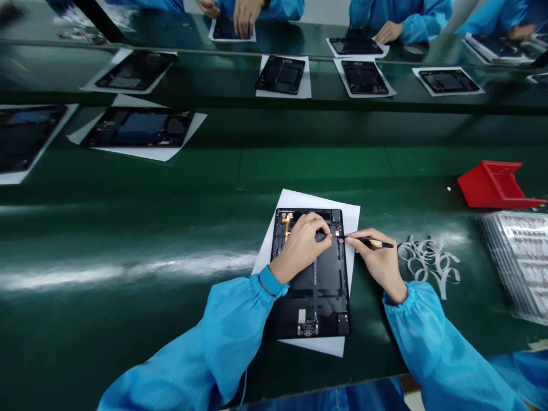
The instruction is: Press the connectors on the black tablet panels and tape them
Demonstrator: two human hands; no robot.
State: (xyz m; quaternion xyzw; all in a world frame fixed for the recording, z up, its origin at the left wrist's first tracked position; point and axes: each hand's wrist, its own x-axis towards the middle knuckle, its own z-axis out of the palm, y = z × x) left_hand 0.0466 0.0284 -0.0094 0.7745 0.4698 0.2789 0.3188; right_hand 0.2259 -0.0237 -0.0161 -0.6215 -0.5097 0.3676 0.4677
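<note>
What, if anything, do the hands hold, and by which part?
Right hand: a slim tool, near its front end. Left hand: pinched over the tablet; can't tell if it holds anything.

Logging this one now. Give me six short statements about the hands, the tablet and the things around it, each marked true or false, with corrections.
1. The right hand holds a thin tool. True.
2. The left hand is over the tablet. True.
3. The tablet lies with no paper under it. False: white paper lies beneath it.
4. The red bin stands left of the tablet. False: it stands to the right.
5. Curled strips lie between the right hand and the clear trays. True.
6. The left wrist is bare. False: a blue band circles it.
</note>
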